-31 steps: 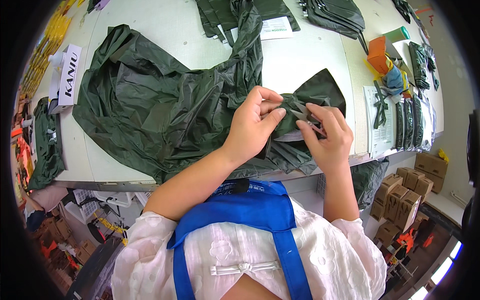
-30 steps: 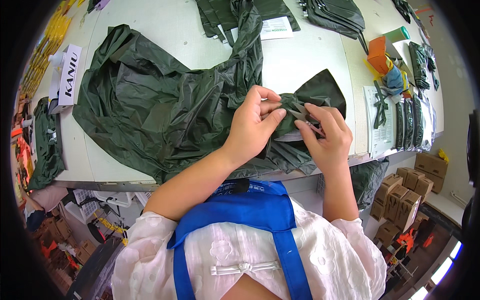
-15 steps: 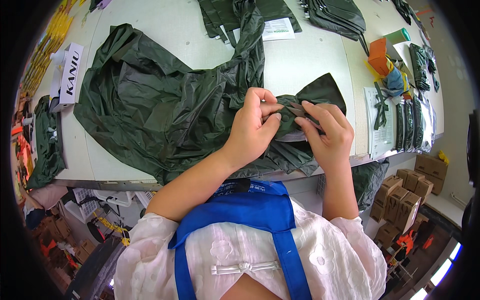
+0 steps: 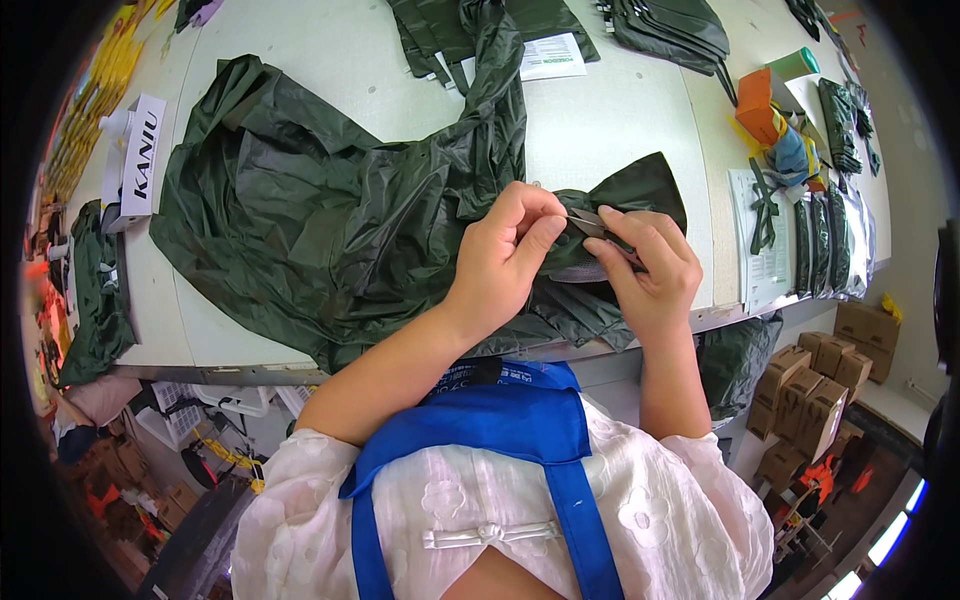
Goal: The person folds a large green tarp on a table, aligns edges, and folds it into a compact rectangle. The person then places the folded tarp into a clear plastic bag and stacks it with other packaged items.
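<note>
A crumpled dark green garment [image 4: 300, 190] of thin, shiny fabric lies across the table in front of me. My left hand [image 4: 508, 255] is pinched closed over its right part, thumb against forefinger. Whatever sits between those fingertips is too small to name. In my right hand [image 4: 650, 262] is a pair of small metal thread snips [image 4: 588, 222], held between thumb and fingers. Their blades point left, their tips close to my left fingertips. Just beyond them a flap of the fabric [image 4: 645, 190] spreads over the table. Part of the snips is hidden by my fingers.
Folded dark green pieces [image 4: 440, 35] and a white printed sheet [image 4: 550, 57] lie at the back. A stack of dark pouches [image 4: 670, 35] is farther right. A white box [image 4: 140, 165] stands left. On the right are an orange box [image 4: 762, 103] and packed dark bundles [image 4: 815, 245].
My left hand has shifted slightly, with thumb and forefinger closer together. The snips have moved a little, staying near the left fingertips. The garment lies almost as before.
</note>
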A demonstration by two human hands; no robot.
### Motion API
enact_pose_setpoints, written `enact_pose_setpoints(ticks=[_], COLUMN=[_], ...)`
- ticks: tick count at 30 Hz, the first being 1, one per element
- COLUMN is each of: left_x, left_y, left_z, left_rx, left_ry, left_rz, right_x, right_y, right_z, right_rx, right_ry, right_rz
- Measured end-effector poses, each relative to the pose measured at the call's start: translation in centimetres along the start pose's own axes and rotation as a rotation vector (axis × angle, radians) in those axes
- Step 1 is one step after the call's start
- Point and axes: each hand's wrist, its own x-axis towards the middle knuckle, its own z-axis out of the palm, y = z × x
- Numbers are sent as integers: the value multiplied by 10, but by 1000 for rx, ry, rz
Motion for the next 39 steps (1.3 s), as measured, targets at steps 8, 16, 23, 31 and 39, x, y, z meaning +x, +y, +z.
enact_pose_setpoints(ticks=[8,16,23,31,39], left_x=[-4,-24,-74,-96,-96], left_y=[-5,-5,-23,-65,16], left_z=[0,-8,-174,-194,-180], left_rx=[52,353,943,650,592], left_ry=[17,-534,700,452,406], left_rz=[59,355,-51,-374,-363], right_x=[-5,16,-2,85,120], right_y=[8,33,79,-29,-66], right_z=[2,-30,-93,139,235], right_rx=[30,36,-671,363,386], right_ry=[65,-343,-675,-683,-1476], right_rz=[-11,270,473,-57,-228])
